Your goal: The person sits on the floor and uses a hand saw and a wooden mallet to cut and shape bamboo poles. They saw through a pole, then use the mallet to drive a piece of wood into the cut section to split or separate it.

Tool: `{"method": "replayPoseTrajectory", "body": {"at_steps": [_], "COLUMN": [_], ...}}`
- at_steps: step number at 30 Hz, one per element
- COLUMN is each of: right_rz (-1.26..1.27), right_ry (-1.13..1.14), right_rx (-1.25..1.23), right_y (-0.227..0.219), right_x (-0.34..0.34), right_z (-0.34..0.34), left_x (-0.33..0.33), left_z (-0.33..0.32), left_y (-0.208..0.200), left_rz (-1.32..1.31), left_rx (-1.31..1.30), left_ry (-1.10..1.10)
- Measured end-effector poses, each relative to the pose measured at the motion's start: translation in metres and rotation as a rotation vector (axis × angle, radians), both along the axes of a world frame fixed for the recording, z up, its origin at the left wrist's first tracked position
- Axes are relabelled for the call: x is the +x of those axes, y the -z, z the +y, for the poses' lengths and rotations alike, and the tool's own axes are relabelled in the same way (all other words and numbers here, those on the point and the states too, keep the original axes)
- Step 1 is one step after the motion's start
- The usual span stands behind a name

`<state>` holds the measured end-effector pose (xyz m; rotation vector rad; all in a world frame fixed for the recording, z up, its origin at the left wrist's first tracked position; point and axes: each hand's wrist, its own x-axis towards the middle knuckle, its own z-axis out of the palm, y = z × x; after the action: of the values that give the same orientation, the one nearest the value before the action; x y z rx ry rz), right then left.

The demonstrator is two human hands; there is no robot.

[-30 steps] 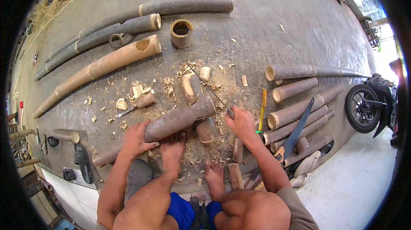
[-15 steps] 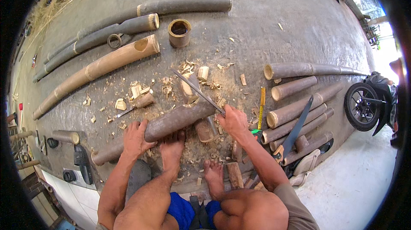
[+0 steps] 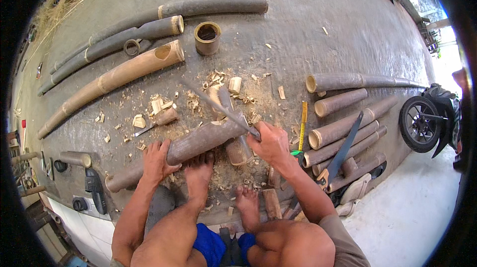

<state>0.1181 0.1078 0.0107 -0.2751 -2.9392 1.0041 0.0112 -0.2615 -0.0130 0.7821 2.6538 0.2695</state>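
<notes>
A brown bamboo pole [image 3: 198, 145] lies slantwise before me, its far end propped on another bamboo piece [image 3: 239, 152]. My left hand [image 3: 158, 160] is closed over the pole's near part and presses it down, beside my left foot [image 3: 198, 177]. A notch is cut in the pole's upper side near the far end. My right hand [image 3: 271, 143] grips one end of a long narrow metal file [image 3: 213, 104], blurred by motion, which lies across the pole at the notch. Wood chips [image 3: 216, 77] and shavings are scattered around the work.
Long bamboo poles [image 3: 107, 80] and a short bamboo cup [image 3: 207, 38] lie at the far left. At right are cut bamboo lengths [image 3: 338, 103], a handsaw [image 3: 343, 150] and a yellow tape measure [image 3: 303, 125]. A wooden-handled chisel [image 3: 165, 116] lies among chips; a motorbike [image 3: 422, 123] stands farther right.
The file has slid back across the notch, up and to the left, with my right hand shifting slightly left. My left hand and the pole stay in nearly the same place.
</notes>
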Motion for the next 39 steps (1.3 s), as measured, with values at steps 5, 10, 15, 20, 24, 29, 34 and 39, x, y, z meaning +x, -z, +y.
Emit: {"method": "replayPoseTrajectory", "body": {"at_steps": [5,10,15,20,24,29,34,39], "right_rz": [-0.241,-0.187,-0.089,0.003,-0.076,-0.126,-0.058,-0.404], "right_ry": [0.127,0.141,0.173,0.129,0.087,0.095,0.122,0.194], "right_rx": [0.154,0.114,0.082,0.005,0.108,0.1,0.058,0.201], "right_y": [0.011,0.026,0.02,0.005,0.005,0.012,0.011,0.005], "right_x": [0.0,0.008,0.019,0.014,0.004,0.003,0.006,0.007], "right_z": [0.007,0.018,0.011,0.0,-0.002,-0.001,0.006,0.011], "left_x": [0.001,-0.015,-0.01,-0.001,-0.001,-0.002,-0.001,0.002], "left_z": [-0.001,-0.002,0.003,0.004,0.002,0.002,0.001,0.001], "left_y": [-0.002,-0.009,-0.014,-0.01,-0.007,-0.004,-0.004,-0.007], "left_rz": [0.013,-0.198,-0.111,-0.025,-0.035,-0.032,-0.03,-0.015], "left_rx": [-0.064,0.016,-0.043,-0.003,-0.036,-0.05,-0.043,-0.044], "left_ry": [0.008,-0.003,0.027,0.011,0.007,0.008,0.016,0.013]}}
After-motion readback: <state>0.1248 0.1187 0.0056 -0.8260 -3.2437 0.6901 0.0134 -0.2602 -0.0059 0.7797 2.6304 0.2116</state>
